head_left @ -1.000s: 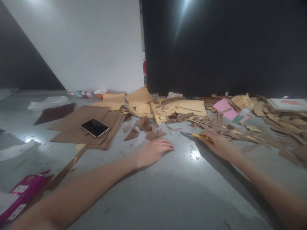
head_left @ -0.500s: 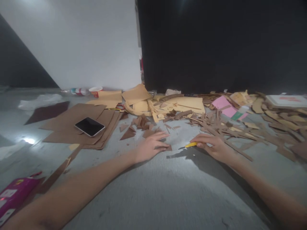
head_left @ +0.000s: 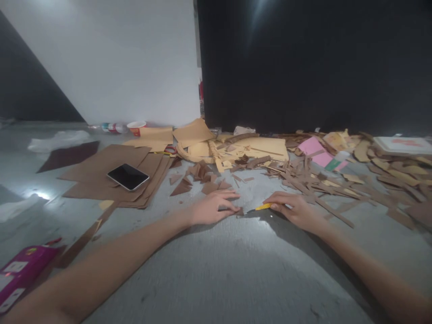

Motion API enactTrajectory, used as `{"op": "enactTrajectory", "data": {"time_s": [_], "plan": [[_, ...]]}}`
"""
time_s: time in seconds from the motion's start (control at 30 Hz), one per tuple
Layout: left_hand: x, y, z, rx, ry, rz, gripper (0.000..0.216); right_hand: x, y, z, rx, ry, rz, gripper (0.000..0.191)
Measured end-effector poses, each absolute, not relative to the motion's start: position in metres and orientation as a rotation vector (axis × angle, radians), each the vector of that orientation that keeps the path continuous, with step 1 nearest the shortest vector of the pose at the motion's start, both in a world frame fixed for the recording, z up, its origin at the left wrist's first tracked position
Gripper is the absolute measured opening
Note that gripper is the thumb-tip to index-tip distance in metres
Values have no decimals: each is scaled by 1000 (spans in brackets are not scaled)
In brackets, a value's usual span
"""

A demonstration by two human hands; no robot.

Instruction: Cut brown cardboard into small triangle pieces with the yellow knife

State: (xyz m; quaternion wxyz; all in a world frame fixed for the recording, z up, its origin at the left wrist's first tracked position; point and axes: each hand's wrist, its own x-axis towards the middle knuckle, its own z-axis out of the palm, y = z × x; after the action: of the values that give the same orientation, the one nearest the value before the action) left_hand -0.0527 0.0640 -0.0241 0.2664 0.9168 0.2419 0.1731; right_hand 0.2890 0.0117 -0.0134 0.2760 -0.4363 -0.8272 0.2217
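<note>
My right hand [head_left: 294, 209] is gripping a yellow cutter [head_left: 262, 207], blade blurring out. My left hand [head_left: 212, 208], fingers flat, is half-covering a cardboard scrap [head_left: 236, 210].

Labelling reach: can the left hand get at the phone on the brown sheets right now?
Probably yes. The phone lies uncovered atop the sheets, and only bare floor separates it from the left hand, though that hand presses a scrap.

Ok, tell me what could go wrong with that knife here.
1. The knife in the right hand points its tip at the left hand, which pins a small piece; a slip could cut it.
2. The piece is tiny and might skid on the smooth floor.
3. Loose scraps beside the right hand could snag the stroke.
</note>
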Motion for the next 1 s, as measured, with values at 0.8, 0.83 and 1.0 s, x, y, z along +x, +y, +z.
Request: {"op": "enactTrajectory", "data": {"time_s": [0.8,0.83,1.0], "plan": [[-53,61,-12,2440,643,419,22,285,8,-3,-1202,-2355,571,39],[-53,61,-12,2438,639,428,23,285,9,0,-1206,-2355,591,39],[-51,62,-14,2422,635,434,24,287,9,8,-1235,-2337,642,44]]}}
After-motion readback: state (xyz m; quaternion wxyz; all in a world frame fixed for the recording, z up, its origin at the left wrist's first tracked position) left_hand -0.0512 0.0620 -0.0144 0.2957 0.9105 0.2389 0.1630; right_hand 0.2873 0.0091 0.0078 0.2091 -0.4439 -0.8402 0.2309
